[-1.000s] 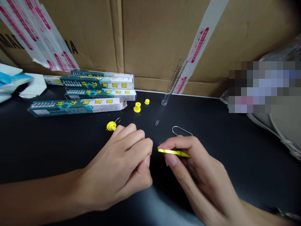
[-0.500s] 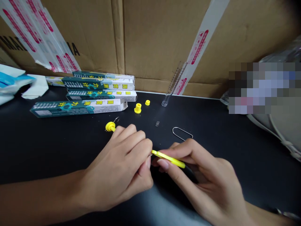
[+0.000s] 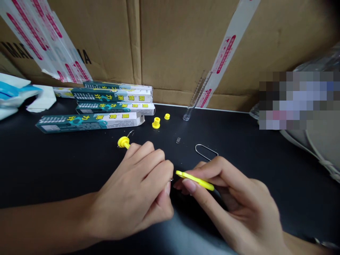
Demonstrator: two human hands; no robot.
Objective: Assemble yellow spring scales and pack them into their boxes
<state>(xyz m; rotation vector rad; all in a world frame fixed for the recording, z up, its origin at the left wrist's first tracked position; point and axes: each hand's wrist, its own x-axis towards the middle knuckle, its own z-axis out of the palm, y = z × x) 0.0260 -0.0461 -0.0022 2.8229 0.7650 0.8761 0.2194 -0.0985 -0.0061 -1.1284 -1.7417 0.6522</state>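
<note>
Left hand (image 3: pixel 135 187) curled closed around a yellow-capped rod (image 3: pixel 123 142); a wire tip (image 3: pixel 171 180), perhaps a spring's end, protrudes at the thumb. Right hand (image 3: pixel 233 202) pinches a flat yellow piece (image 3: pixel 195 180) just beside, apart; a slack pinch could drop it.

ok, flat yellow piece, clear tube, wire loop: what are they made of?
Flat yellow piece: probably plastic, smooth and evenly coloured. Clear tube: glossy, transparent, likely plastic, though glass is possible. Wire loop: metal by its silvery shine, perhaps steel.

Black tabletop (image 3: pixel 255 152): boxes (image 3: pixel 91 123), yellow caps (image 3: pixel 156 124), spring (image 3: pixel 178 140), tube (image 3: pixel 187 116).
</note>
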